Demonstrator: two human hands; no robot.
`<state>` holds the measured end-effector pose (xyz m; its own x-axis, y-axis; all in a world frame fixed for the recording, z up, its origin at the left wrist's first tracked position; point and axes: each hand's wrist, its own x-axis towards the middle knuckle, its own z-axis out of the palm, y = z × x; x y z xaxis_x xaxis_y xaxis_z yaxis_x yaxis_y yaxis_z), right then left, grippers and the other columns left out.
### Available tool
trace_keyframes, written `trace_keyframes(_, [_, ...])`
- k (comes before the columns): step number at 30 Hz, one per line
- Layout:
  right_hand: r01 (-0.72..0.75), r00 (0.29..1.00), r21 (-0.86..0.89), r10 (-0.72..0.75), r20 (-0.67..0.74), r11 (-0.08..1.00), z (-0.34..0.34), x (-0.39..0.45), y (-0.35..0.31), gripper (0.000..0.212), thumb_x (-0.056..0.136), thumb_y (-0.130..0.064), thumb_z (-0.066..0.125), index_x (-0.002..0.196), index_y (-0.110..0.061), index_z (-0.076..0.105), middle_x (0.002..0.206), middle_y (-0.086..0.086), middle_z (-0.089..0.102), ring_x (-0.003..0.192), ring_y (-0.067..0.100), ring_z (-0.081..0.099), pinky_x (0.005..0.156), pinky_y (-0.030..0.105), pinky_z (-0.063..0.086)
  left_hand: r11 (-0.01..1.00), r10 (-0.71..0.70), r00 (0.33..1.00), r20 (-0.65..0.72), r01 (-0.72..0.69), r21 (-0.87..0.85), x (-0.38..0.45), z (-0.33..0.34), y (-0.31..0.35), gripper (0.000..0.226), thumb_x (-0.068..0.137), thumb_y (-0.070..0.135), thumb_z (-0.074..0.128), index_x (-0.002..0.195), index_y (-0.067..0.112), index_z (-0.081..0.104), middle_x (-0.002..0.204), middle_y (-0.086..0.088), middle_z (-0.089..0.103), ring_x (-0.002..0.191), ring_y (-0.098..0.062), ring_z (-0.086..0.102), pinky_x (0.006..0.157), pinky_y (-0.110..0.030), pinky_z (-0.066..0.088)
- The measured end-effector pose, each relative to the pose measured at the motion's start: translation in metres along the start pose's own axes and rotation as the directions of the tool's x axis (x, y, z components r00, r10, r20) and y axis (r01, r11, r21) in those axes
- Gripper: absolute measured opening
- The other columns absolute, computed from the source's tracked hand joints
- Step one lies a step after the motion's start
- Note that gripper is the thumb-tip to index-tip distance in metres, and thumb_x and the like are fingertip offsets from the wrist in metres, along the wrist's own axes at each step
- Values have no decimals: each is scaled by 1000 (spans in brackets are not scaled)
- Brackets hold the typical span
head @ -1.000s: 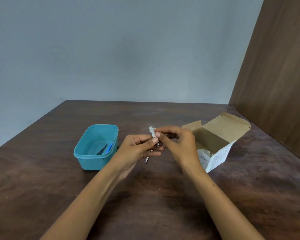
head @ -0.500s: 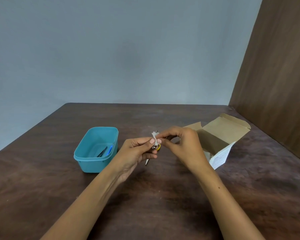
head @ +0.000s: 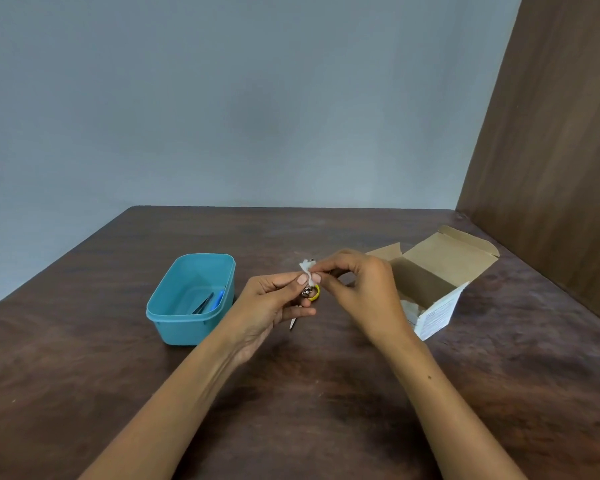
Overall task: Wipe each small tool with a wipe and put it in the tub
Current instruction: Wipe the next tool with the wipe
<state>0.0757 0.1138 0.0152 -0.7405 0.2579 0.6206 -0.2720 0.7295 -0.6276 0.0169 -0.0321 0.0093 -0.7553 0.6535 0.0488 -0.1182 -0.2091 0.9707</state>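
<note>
A small tool (head: 309,293), mostly hidden, is being gripped by the left hand (head: 274,303) beside the tub (head: 174,320); a wipe (head: 307,270) is being pinched by the right hand (head: 361,292).

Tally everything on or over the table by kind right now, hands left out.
Tubs: 1, the teal tub
Cardboard boxes: 1, the open box
Wipes: 1, the white wipe, in both hands
Small tools: 3, the held tool, the dark tool and the blue tool in the tub
Total: 6
</note>
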Motion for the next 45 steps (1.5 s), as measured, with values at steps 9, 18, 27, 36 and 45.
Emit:
trace_keyframes(9, [91,995,-148,-83,58,985,5,-1,1,10,81,-10,69,82,-18,72,81,-2,64,71,14,58,62,29,47,996,67,992,-106,-60,68,1,-1,-2,17,89,8,58,93,5,74,81,-10,74,69,-13,68,62,-22,57])
trace_keyframes(18, [132,989,-177,-117,95,975,4,0,1,10,80,-7,69,81,-17,71,78,-2,62,66,12,53,59,30,46,982,117,983,-139,-93,167,0,-1,-1,16,89,12,60,95,9,74,86,-9,76,76,-15,72,62,-20,57])
trace_keyframes(27, [203,977,-123,-194,83,971,6,1,-1,10,81,-6,68,85,-15,70,81,-10,57,68,7,54,61,15,41,997,51,988,-144,-59,-53,0,0,2,15,84,10,61,90,2,72,76,-6,74,66,-10,70,62,-16,56])
trace_keyframes(36, [127,991,-117,-123,41,985,9,1,0,9,80,-7,69,80,-15,69,80,-3,62,71,13,57,62,23,45,992,-10,988,-154,-9,-125,-1,1,4,16,85,7,61,95,-1,70,81,-8,74,68,-10,70,62,-17,57])
trace_keyframes(45, [-335,922,394,384,-49,856,4,-1,-4,13,87,-3,61,82,-15,65,75,2,66,60,10,65,65,38,59,961,32,980,-198,-85,-262,1,0,10,14,89,4,55,87,4,68,79,0,74,71,-11,71,65,-20,58])
